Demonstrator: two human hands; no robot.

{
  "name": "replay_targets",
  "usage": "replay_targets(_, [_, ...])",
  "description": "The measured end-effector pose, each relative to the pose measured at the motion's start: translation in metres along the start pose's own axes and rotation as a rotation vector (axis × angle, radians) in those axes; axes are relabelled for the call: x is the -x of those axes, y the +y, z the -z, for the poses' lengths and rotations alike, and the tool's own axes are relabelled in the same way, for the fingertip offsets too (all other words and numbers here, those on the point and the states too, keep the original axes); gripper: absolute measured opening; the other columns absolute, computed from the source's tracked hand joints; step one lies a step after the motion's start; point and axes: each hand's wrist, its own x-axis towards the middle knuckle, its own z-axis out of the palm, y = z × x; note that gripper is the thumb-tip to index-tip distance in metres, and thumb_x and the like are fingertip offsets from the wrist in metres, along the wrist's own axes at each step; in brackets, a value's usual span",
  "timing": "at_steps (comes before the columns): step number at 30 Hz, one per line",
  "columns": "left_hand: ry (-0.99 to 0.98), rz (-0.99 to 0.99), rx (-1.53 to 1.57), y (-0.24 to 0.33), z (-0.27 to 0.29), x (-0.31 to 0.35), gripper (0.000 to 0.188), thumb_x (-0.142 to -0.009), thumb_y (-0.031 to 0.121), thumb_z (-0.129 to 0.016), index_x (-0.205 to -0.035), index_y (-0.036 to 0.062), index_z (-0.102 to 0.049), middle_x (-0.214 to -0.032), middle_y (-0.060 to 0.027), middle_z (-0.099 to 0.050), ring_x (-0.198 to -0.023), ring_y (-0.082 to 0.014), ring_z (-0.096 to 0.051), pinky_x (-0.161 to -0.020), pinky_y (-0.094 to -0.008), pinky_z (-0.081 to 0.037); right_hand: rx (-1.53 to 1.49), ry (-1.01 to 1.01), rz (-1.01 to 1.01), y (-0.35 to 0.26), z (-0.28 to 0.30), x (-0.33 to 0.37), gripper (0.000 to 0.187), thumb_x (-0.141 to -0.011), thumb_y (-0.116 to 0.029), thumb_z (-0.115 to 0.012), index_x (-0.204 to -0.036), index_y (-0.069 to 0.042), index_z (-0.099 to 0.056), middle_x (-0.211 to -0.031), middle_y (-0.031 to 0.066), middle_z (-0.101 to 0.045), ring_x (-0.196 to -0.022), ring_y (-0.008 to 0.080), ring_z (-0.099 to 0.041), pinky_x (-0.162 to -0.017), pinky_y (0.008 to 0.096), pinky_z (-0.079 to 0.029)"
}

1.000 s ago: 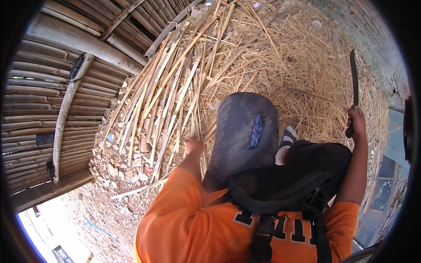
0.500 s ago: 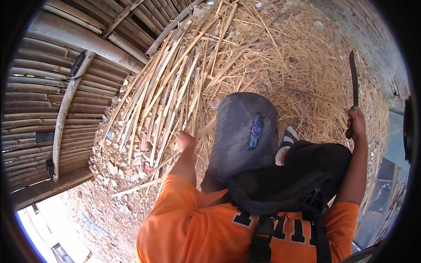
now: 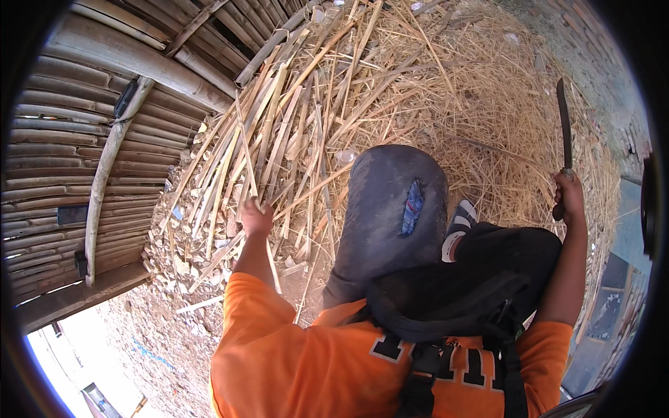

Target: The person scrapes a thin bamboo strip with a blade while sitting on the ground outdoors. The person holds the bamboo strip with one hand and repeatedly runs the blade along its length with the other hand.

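Note:
My right hand point(image 3: 570, 196) is wrapped round the handle of a machete. Its long dark blade point(image 3: 564, 125) points away from me, up over the straw at the right. At the left, my left hand point(image 3: 256, 217) is over the pile of split bamboo strips point(image 3: 275, 143). A long thin bamboo strip point(image 3: 244, 143) runs between its thumb and fingers, and its near end shows beside my forearm. Between my arms a dark grey, scuffed, rounded covering point(image 3: 390, 202) lies over my left leg. Blue material point(image 3: 411, 209) shows through a tear in it.
Loose straw point(image 3: 502, 132) covers the ground ahead and right. A bamboo-slat wall point(image 3: 56, 160) with a pole stands at the left, a brick wall point(image 3: 606, 49) at the far right. My sandalled right foot point(image 3: 460, 221) is beside the grey covering. Wood chips point(image 3: 185, 258) lie left.
My left hand has moved left and slightly away from me, from beside the grey covering to over the bamboo pile, with a strip now along it. My right hand and the machete have barely moved.

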Motion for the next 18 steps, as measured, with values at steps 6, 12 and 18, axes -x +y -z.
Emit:
replay_targets(6, [-0.235, -0.041, -0.456, 0.017, -0.073, 0.047, 0.063, -0.097, 0.044, -0.059, -0.148, 0.0156, -0.038, -0.149, -0.0115, -0.043, -0.14, -0.0296, -0.039, -0.113, -0.0636, -0.03, -0.02, -0.02, 0.006, -0.001, -0.002, -0.005, 0.015, -0.09, -0.017, -0.068, -0.094, -0.012, -0.054, -0.069, -0.0041, -0.048, -0.05, 0.0063, -0.043, -0.045, 0.0244, -0.036])
replay_targets(12, [-0.112, -0.017, -0.465, 0.031, -0.05, 0.033, 0.037, -0.103, 0.037, -0.05, -0.133, 0.0146, -0.052, -0.133, -0.0104, -0.059, -0.13, -0.0287, -0.052, -0.11, -0.0569, -0.036, 0.0, -0.009, 0.003, -0.005, -0.004, -0.002, 0.018, -0.089, -0.02, -0.069, -0.093, -0.012, -0.054, -0.066, -0.0036, -0.048, -0.049, 0.0072, -0.045, -0.045, 0.0248, -0.038])
replay_targets(18, [0.177, 0.041, -0.366, 0.004, 0.011, -0.015, 0.042, -0.099, 0.042, -0.056, -0.129, 0.0133, -0.052, -0.132, -0.0113, -0.06, -0.125, -0.0341, -0.054, -0.103, -0.0558, -0.04, -0.004, -0.024, 0.014, -0.006, -0.005, 0.0, 0.017, -0.09, -0.018, -0.069, -0.092, -0.013, -0.053, -0.068, -0.0053, -0.046, -0.049, 0.0056, -0.042, -0.044, 0.0241, -0.035])
